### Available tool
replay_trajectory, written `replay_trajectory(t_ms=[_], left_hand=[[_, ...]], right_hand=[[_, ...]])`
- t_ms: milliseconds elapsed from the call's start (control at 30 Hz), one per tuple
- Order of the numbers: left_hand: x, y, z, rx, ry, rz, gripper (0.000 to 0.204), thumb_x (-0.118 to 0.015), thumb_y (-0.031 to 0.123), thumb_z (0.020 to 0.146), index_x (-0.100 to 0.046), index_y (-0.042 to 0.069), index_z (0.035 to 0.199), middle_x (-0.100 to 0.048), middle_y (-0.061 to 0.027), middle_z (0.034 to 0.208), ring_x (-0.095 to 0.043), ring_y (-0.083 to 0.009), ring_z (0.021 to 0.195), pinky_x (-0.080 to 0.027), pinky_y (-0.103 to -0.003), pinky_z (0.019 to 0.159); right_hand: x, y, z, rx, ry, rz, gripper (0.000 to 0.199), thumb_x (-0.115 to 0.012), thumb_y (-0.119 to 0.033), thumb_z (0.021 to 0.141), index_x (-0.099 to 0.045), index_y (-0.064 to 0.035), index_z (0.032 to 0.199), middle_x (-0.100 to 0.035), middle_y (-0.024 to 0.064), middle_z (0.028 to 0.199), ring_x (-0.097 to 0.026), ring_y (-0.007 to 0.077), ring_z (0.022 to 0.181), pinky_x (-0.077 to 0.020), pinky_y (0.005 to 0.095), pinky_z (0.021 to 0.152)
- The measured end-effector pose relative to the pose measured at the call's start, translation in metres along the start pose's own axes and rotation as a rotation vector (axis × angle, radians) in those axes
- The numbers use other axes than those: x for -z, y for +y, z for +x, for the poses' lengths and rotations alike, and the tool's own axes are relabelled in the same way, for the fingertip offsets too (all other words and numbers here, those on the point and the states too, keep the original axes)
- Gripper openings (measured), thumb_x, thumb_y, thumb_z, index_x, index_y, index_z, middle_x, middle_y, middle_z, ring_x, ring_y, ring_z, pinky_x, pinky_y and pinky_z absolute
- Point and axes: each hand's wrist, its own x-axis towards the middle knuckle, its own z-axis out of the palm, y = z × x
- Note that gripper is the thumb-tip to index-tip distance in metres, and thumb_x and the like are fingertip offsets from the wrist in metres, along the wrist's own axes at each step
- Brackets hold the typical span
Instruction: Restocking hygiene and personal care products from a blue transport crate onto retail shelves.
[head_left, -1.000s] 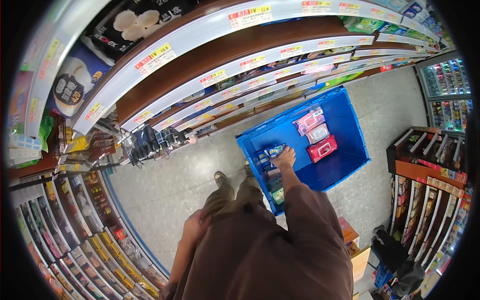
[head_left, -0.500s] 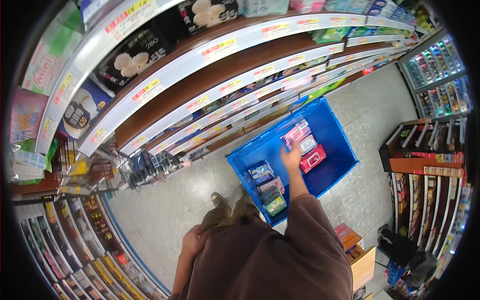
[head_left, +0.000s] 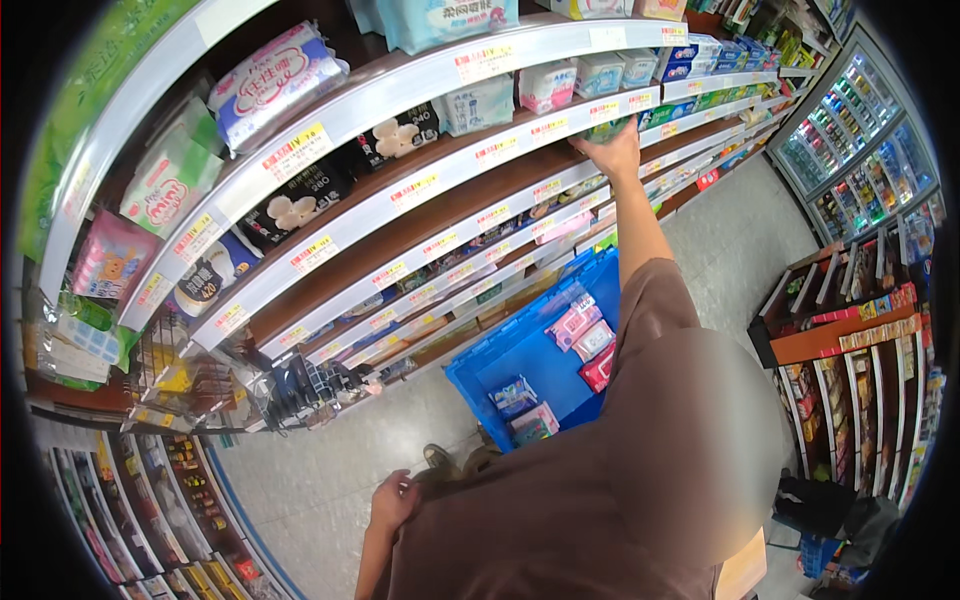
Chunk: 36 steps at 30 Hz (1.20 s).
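Observation:
My right hand [head_left: 615, 155] reaches forward to the shelf. Its thumb and fingers are around a green packet [head_left: 603, 131] under a price-label rail, and part of the grip is hidden. My left hand [head_left: 394, 498] hangs low by my side, fingers loosely bent and a little apart, with nothing visible in it. On the floor in front of me is a blue crate [head_left: 478, 368]. In it lie a pink packet [head_left: 572, 324], a white-and-pink packet [head_left: 592, 341], a red packet [head_left: 598, 369] and a blue-purple packet [head_left: 513, 397]. My sleeve covers the crate's right part.
Shelves with a white label rail [head_left: 415, 190] curve across the front, holding black packs [head_left: 295, 210] and several toothpaste-like boxes [head_left: 692, 55]. Hanging goods [head_left: 305, 385] stick out at the left. A drinks cooler [head_left: 850, 140] and a snack rack [head_left: 850, 340] stand at the right.
My right hand has left the packets in the crate and moved up and forward to the green packet on the shelf. The view has shifted, showing more of the upper shelves.

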Motion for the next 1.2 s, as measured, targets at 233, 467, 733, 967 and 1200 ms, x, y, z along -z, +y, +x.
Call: replay_trajectory(t_ms=[233, 467, 733, 967, 1200], left_hand=[[-0.008, -0.016, -0.014, 0.005, 0.141, -0.074, 0.037, -0.072, 0.030, 0.084, -0.066, 0.006, 0.111, -0.072, -0.0117, 0.090, -0.071, -0.0287, 0.080, -0.056, -0.040, 0.072], [-0.011, -0.017, -0.004, -0.017, 0.157, -0.088, 0.031, -0.071, 0.030, 0.084, -0.067, 0.009, 0.106, -0.071, -0.0121, 0.083, -0.069, -0.0295, 0.075, -0.054, -0.040, 0.069], [-0.005, -0.010, 0.010, 0.029, 0.039, -0.114, 0.031, -0.068, 0.026, 0.086, -0.064, 0.008, 0.111, -0.070, -0.0159, 0.095, -0.068, -0.0351, 0.089, -0.054, -0.043, 0.078], [-0.012, -0.019, -0.008, 0.096, -0.073, -0.076, 0.036, -0.068, 0.027, 0.087, -0.063, 0.007, 0.116, -0.070, -0.0167, 0.106, -0.068, -0.0351, 0.099, -0.054, -0.043, 0.084], [-0.013, -0.036, -0.039, 0.148, -0.031, -0.001, 0.033, -0.069, 0.025, 0.086, -0.063, 0.005, 0.111, -0.071, -0.0134, 0.093, -0.071, -0.0297, 0.087, -0.055, -0.041, 0.077]], right_hand=[[-0.021, 0.027, 0.012, -0.043, 0.104, 0.045, 0.097, -0.088, -0.040, 0.059, -0.043, 0.0060, 0.132, -0.058, 0.0273, 0.120, -0.055, 0.0426, 0.115, -0.0440, 0.0465, 0.101], [0.017, 0.006, -0.021, -0.122, 0.202, -0.021, 0.105, -0.081, -0.056, 0.064, -0.042, 0.0087, 0.137, -0.046, 0.0302, 0.123, -0.049, 0.0444, 0.118, -0.0419, 0.0462, 0.102], [0.049, 0.078, -0.289, -0.199, -0.221, 0.193, 0.086, -0.090, -0.026, 0.062, -0.044, 0.0057, 0.127, -0.054, 0.0201, 0.118, -0.057, 0.0316, 0.109, -0.0457, 0.0430, 0.097], [-0.031, 0.104, -0.527, -0.455, -1.005, -0.440, 0.103, -0.083, -0.054, 0.062, -0.036, 0.0012, 0.135, -0.048, 0.0207, 0.129, -0.047, 0.0384, 0.124, -0.0409, 0.0473, 0.105], [-0.062, 0.099, -0.546, -0.534, -1.485, -0.697, 0.111, -0.061, -0.075, 0.077, -0.024, -0.0004, 0.151, -0.038, 0.0162, 0.152, -0.037, 0.0332, 0.141, -0.0225, 0.0569, 0.117]])
